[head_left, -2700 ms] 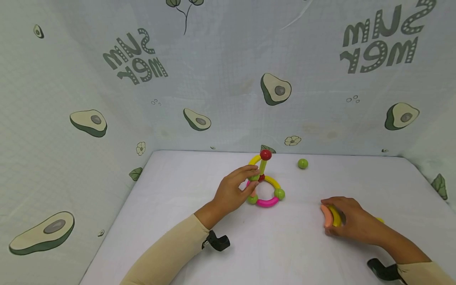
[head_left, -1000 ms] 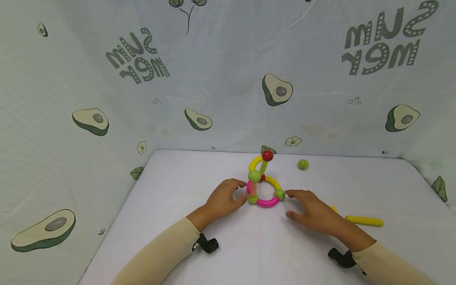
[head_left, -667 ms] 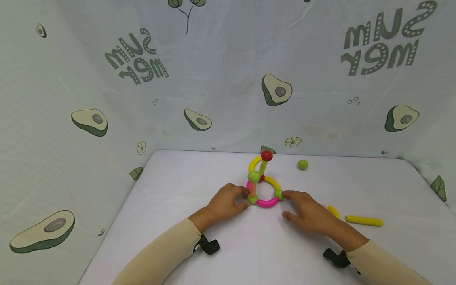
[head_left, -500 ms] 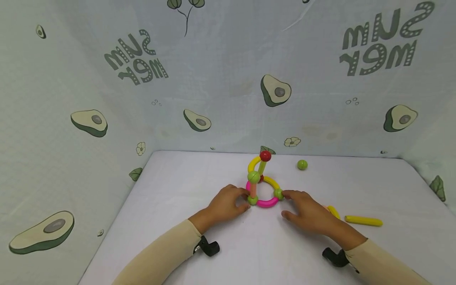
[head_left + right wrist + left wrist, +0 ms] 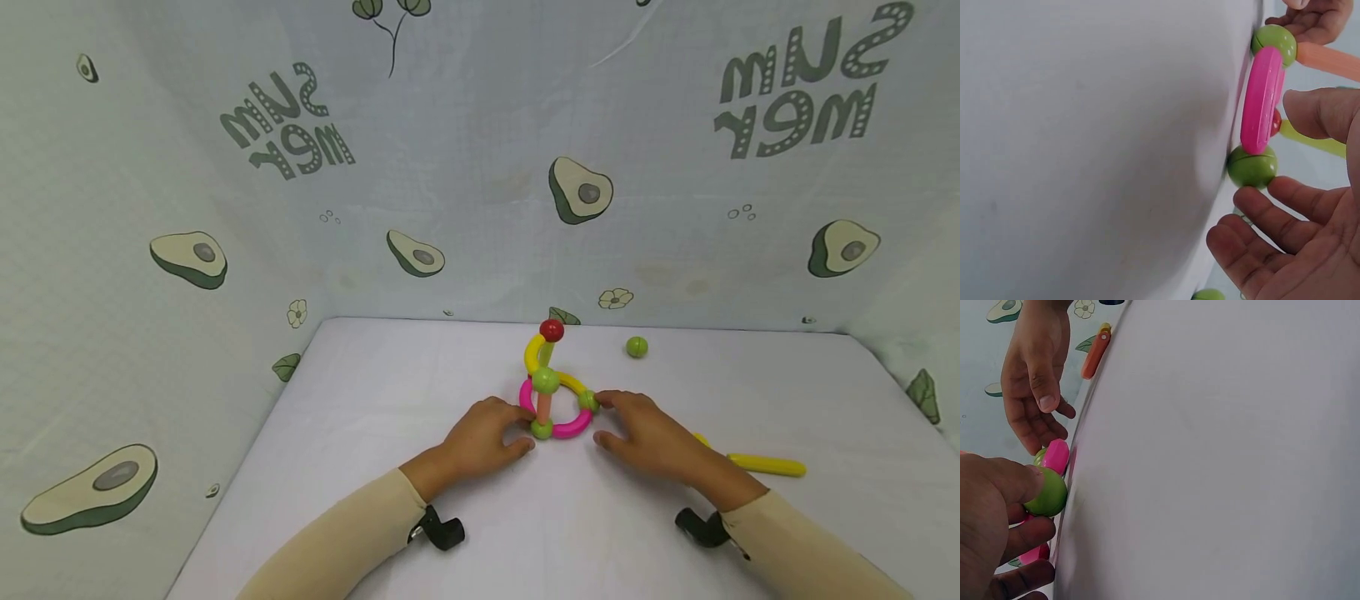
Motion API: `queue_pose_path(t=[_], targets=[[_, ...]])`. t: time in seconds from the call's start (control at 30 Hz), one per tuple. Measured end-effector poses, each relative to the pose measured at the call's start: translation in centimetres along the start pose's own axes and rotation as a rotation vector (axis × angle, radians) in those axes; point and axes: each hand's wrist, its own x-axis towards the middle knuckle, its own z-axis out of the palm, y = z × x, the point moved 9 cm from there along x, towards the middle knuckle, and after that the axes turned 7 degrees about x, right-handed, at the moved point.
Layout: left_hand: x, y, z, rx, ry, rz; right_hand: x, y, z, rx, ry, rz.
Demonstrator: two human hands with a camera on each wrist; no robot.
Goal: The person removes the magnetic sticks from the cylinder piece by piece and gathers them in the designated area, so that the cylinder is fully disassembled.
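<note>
A toy of coloured rods and balls stands on the white table: a pink-and-yellow ring (image 5: 572, 426) lying flat, with an upright peach rod (image 5: 544, 407), a yellow curved rod (image 5: 532, 353) and a red ball (image 5: 551, 331) above. My left hand (image 5: 483, 437) touches the green ball (image 5: 542, 429) at the ring's near left, fingers bent loosely; in the left wrist view its thumb (image 5: 1019, 481) overlaps that ball. On the other side, fingertips of my right hand (image 5: 648, 437) touch the right green ball (image 5: 1252, 167), thumb apart from it.
A straight yellow rod (image 5: 767, 465) lies right of my right hand, which partly hides another yellow piece (image 5: 701, 439). A loose green ball (image 5: 637, 347) sits near the back edge. A patterned cloth (image 5: 480, 167) rises behind the table (image 5: 420, 358).
My right hand has let go of a peach and a yellow curved rod and come left to the ring. Both hands now touch the ring, which has turned slightly counterclockwise.
</note>
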Motion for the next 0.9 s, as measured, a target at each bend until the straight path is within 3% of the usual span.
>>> queue_pose_path(t=[0.3,0.43,0.7,0.9], targets=[[-0.5,0.4,0.3,-0.013,-0.002,0.008,0.8,-0.1,0.0,0.010,-0.011,0.032],[-0.5,0.3,-0.2,-0.004,0.007,0.023,1.1,-0.7,-0.9,-0.002,0.007,0.000],[0.1,-1.3,-3.2,-0.053,0.079,-0.032,1.8,-3.8,-4.9,0.061,0.088,-0.132],[0.9,-2.0,-6.1,-0.101,0.163,-0.030,2.6,-5.9,-6.4,0.086,0.081,-0.198]])
